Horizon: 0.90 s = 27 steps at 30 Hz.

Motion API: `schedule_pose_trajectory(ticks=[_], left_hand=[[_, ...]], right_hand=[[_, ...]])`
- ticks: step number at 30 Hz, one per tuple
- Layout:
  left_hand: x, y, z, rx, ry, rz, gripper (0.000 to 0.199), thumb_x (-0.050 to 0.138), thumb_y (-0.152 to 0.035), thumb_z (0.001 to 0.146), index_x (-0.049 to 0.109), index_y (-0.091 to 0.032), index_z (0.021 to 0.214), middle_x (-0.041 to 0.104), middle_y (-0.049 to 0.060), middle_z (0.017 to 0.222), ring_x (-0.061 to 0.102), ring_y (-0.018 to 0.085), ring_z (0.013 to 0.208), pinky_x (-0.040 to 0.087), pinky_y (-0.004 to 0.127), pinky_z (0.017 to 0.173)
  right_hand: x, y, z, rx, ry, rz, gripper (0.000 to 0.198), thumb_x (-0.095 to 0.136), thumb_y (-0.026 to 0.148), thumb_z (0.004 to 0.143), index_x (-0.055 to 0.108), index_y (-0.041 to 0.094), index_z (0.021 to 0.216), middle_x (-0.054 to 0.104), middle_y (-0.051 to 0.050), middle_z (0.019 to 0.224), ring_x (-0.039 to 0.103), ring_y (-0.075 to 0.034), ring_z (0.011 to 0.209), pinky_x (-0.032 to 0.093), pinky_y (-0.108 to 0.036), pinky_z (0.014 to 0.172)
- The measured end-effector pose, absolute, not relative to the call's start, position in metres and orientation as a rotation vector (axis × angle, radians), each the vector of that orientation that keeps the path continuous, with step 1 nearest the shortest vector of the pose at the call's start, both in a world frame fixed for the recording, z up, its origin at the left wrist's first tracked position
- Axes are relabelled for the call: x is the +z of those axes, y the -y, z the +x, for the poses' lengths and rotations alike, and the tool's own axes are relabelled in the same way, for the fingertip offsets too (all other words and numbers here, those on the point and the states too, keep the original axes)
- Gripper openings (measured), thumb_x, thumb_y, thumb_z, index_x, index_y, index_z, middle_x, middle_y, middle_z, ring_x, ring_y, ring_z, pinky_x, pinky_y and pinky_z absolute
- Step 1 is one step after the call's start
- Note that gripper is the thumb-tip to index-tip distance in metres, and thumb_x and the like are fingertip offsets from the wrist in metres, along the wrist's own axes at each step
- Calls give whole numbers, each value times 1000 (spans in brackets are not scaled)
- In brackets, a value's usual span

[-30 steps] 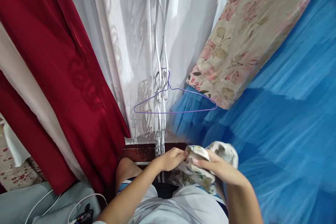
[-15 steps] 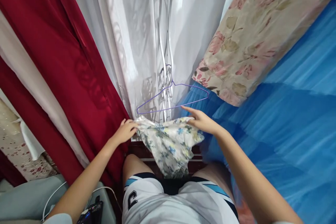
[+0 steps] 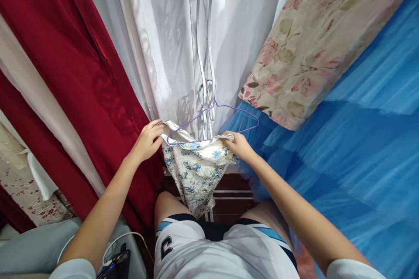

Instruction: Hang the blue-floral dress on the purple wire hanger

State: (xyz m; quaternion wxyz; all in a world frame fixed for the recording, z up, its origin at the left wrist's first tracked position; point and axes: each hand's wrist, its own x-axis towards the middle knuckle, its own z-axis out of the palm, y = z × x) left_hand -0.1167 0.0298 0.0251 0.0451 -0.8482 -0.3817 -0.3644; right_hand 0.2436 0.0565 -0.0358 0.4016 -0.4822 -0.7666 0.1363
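Observation:
A light floral garment (image 3: 199, 174) with blue and yellow flowers hangs between my hands, its wide opening facing up. My left hand (image 3: 146, 140) pinches the edge of that opening on the left. The opposite edge is gripped by my right hand (image 3: 240, 144). A thin purple hanger (image 3: 237, 107) hangs by its hook from the white metal stand. Its left corner and part of the lower bar lie within the garment's opening, while the right corner is outside, above my right hand. Whether the garment is a top, a dress or a skirt I cannot tell.
Long red fabric (image 3: 94, 78) hangs on the left and white curtains (image 3: 170, 43) behind. A floral cloth (image 3: 294, 65) and blue tulle (image 3: 353, 161) hang on the right. A grey seat (image 3: 42, 248) with a black device (image 3: 114, 263) and white cable is lower left.
Both hands have moved left, my left hand also upward, with the garment. Its opening now surrounds the hanger's left corner. My right index finger, stretched out before, is now closed on the edge.

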Motion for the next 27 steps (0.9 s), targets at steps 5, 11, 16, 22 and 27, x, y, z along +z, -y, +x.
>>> schedule_pose_trajectory(ticks=[5,11,16,22,27], left_hand=[[17,-24,-146,-993,1219,-2615,26,48,-20,82,73,-23,82,68,5,122,45,30,133,35,53,111],[23,-24,-133,-1224,1236,-2625,22,50,-25,86,69,-21,77,63,6,131,45,30,133,36,46,110],[45,-26,-58,-1426,1285,-2505,18,54,-21,87,65,-23,101,66,5,122,59,25,115,44,37,99],[44,-46,-28,-1483,1265,-2299,16,57,-30,89,67,-21,97,68,4,93,63,19,89,44,28,82],[34,-50,-31,-1382,1254,-2348,22,51,-34,92,68,-20,88,62,4,89,60,18,83,43,27,78]], right_hand=[[-34,-50,239,417,1895,-1186,22,50,32,82,62,16,73,62,-2,66,51,-16,64,36,-26,61],[-35,-40,228,453,1877,-1205,16,50,23,78,64,17,73,63,-1,66,53,-16,63,36,-25,60],[-29,-21,218,497,1937,-1200,23,47,14,72,69,17,75,67,-3,69,58,-18,65,38,-25,60],[-25,8,254,424,1727,-1121,70,55,15,71,49,18,141,66,0,71,53,-17,60,41,-27,60],[-16,-6,304,69,1475,-1344,90,63,26,75,24,13,155,69,-5,78,55,-19,59,45,-32,63]])
